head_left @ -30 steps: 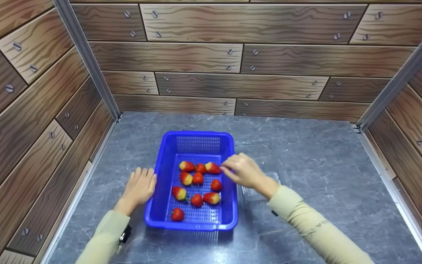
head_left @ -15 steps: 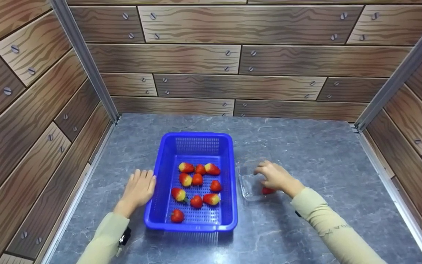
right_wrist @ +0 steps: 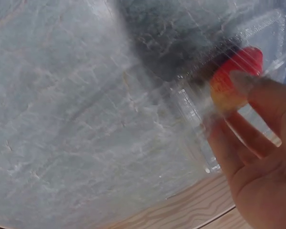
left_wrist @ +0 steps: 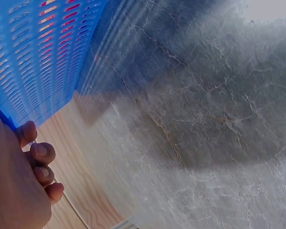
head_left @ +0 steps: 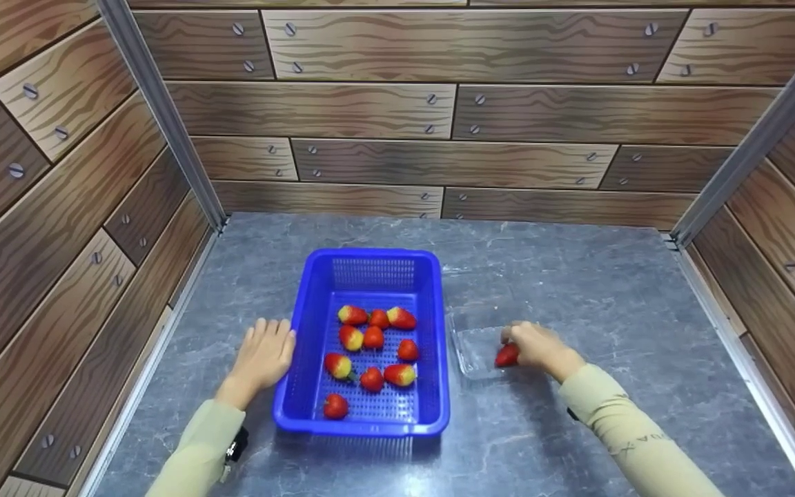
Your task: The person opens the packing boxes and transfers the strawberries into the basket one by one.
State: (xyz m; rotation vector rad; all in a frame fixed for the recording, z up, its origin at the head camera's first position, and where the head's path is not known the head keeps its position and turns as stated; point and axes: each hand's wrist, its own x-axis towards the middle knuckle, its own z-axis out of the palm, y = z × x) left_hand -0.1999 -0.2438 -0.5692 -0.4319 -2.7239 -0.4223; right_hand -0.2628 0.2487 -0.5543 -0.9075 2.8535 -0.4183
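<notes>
In the head view my right hand [head_left: 539, 347] pinches a strawberry [head_left: 506, 355] inside a clear plastic box [head_left: 470, 355]. Up close in the right wrist view, the thumb lies on the red and yellow strawberry [right_wrist: 236, 78], with the fingers on its other side. A blue perforated basket [head_left: 363, 427] stands left of the box and holds several strawberries [head_left: 372, 379], some red, some with yellow ends. At the basket's left side my left hand [head_left: 266, 351] touches the rim, fingers extended. Its fingertips hang beside the basket wall [left_wrist: 52, 52] in the left wrist view.
A grey marbled tabletop [head_left: 611, 304] lies under everything. Walls with a wood-plank print [head_left: 370, 107] enclose it at the back and both sides, joined by grey metal posts [head_left: 170, 110].
From the basket's right rim, my right hand has moved right to the clear box and taken hold of a strawberry there. The left hand and basket have stayed in place.
</notes>
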